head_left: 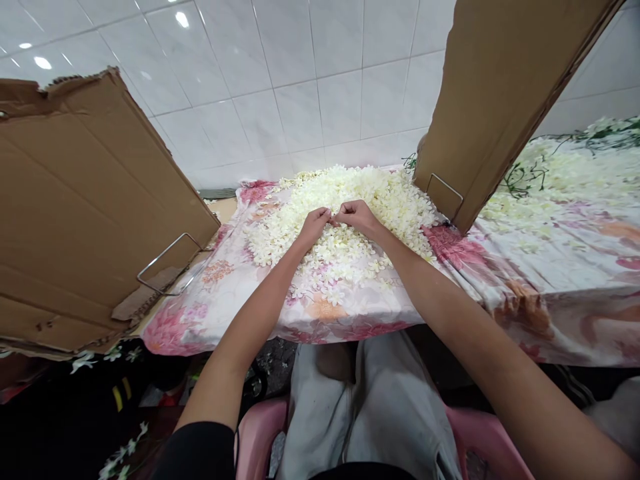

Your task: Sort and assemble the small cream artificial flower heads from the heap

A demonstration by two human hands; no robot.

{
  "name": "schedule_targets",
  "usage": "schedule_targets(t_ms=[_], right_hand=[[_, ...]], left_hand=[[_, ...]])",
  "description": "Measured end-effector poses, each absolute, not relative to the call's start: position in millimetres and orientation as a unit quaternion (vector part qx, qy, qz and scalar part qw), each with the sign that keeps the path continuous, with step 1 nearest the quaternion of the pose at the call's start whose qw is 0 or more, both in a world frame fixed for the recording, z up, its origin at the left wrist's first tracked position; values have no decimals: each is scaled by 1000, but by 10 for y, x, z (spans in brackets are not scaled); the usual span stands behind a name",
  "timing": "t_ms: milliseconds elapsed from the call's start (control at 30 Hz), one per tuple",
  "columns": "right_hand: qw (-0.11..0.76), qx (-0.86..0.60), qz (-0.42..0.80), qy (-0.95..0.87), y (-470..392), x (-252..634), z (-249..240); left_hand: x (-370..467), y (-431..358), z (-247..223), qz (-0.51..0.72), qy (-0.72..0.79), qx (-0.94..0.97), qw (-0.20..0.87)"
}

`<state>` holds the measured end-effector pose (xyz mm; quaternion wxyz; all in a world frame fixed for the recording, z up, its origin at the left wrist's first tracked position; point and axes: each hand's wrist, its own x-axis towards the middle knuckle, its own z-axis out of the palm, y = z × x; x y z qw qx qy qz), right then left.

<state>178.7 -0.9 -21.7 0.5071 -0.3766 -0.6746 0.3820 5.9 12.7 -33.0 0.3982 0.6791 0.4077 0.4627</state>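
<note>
A big heap of small cream-white artificial flowers (350,200) lies on a table covered with a pink floral cloth (240,293). Both my arms reach out over it. My left hand (314,224) and my right hand (356,216) meet fingertip to fingertip above the heap, fingers pinched together on something very small between them, probably one flower; it is too small to make out.
Tall brown cardboard sheets stand on both sides, one at the left (85,213) and one at the right (495,100), each with a wire clip. More white flowers with green stems (565,173) lie on the table to the right. White tiled wall behind. I sit on a pink chair (260,433).
</note>
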Motion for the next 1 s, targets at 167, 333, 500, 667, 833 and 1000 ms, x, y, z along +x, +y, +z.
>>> schedule_targets(t_ms=[167,333,500,667,833,1000], right_hand=[[525,-400,310,-684,43,1792,-256],[501,-431,190,-726,82,1836,-310],[488,-440,132,-742,32,1808,-266],[473,-453,125,-746,-8,1766,-221],[504,-461,125,-720,-22,1772,-230],[527,-429,171,-714,36,1796,-290]], left_hand=[[88,103,-282,458,425,663,413],[108,116,-276,462,432,645,429],[95,120,-295,455,434,655,419],[88,122,-297,450,437,667,403],[95,115,-290,448,433,664,413],[71,139,-318,446,440,664,408]])
